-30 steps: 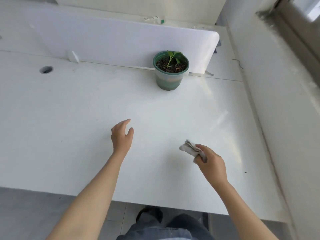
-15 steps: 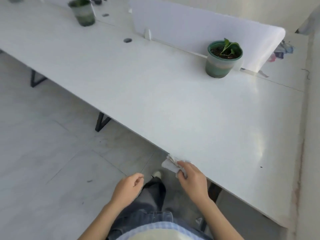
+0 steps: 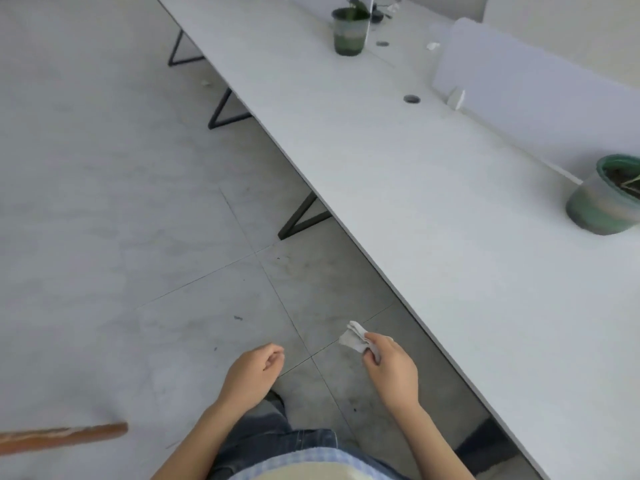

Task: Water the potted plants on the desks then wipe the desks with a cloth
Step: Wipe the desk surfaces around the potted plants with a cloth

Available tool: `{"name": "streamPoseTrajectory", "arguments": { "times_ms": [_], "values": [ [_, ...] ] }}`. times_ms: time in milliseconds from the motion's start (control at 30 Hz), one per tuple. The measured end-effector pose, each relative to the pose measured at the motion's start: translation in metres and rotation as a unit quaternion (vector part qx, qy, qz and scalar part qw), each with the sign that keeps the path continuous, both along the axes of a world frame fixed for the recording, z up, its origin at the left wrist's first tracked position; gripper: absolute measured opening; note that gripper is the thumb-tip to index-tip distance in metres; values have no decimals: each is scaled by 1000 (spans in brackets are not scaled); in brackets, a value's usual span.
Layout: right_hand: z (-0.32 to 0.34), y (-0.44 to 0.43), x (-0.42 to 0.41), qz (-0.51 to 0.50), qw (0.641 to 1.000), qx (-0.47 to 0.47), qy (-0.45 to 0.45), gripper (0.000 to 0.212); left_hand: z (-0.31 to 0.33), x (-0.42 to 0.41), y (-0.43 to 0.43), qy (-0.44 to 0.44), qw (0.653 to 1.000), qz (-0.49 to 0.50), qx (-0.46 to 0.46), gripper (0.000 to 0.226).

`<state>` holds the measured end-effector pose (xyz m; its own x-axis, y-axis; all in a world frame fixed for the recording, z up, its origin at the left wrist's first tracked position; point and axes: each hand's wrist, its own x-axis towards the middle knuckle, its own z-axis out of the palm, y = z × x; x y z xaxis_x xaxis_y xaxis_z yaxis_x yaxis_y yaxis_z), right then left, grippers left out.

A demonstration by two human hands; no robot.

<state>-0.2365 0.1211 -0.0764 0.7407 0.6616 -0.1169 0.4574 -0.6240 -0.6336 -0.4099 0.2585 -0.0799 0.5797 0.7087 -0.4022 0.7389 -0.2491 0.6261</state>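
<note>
My right hand (image 3: 389, 370) grips a small crumpled grey cloth (image 3: 354, 338) over the floor, left of the desk edge. My left hand (image 3: 252, 374) hangs beside it with loosely curled fingers and nothing in it. The long white desk (image 3: 433, 209) runs diagonally from the top to the lower right. A green potted plant (image 3: 604, 195) stands on it at the right edge of the view. A second green pot (image 3: 349, 31) stands far along the desk near the top.
A white divider panel (image 3: 526, 88) rises along the desk's back, with a cable hole (image 3: 411, 99) before it. Black angled desk legs (image 3: 300, 218) stand on the grey tiled floor (image 3: 121, 202). A brown wooden bar (image 3: 62, 436) juts in at lower left.
The view has swung left and away from the desk. Both hands came off the desktop and now hang over the floor, the right one still holding the cloth. The far pot came closer into view.
</note>
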Motion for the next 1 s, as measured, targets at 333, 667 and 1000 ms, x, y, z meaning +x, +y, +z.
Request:
{"name": "streamPoseTrajectory", "arguments": {
  "times_ms": [333, 667, 1000],
  "values": [
    [-1, 196, -53, 91, 995, 37, -31, 24, 11, -69, 187, -44, 986, 153, 40, 20],
    [-13, 309, -56, 127, 991, -24, -39, 26, -18, -70, 273, -15, 990, 134, -45, 31],
    [3, 522, 41, 139, 987, 56, -62, 26, -4, 12, 474, -51, 980, 193, 1, 36]
  ]
}}
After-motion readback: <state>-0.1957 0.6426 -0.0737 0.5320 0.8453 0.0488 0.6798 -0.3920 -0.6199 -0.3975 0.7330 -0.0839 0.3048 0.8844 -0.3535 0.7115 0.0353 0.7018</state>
